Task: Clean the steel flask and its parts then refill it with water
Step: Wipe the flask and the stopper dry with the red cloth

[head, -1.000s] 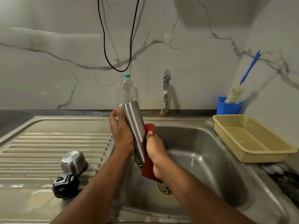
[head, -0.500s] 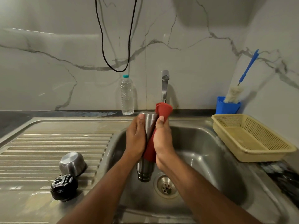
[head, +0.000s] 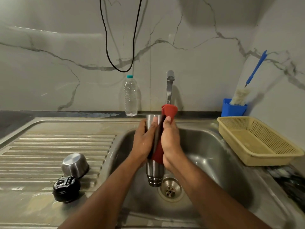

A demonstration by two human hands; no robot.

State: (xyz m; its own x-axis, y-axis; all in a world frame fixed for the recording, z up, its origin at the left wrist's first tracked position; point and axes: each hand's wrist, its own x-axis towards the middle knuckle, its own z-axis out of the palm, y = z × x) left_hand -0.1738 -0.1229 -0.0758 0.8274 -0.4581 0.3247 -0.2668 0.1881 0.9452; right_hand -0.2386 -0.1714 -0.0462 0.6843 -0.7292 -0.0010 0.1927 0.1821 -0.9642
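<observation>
Flask first: a moment ago you held it leaning, with its closed end up by your left hand; now it stands almost straight over the sink, closed end up and its mouth pointing down near the drain. Your left hand wraps its fingers round the steel body and holds it tight. Your right hand presses the red cloth along the side, and the cloth has slid up, so it now pokes out above the top. That tells me you are rubbing the outside up and down, so the wash is only partly done and the filling comes later. I cannot tell if the tap is running; no water shows. On the wet counter to your left sit the steel cup and the black lid, well apart from the flask. A water bottle stands by the marble wall, and a yellow basket and a blue brush wait on your right.
</observation>
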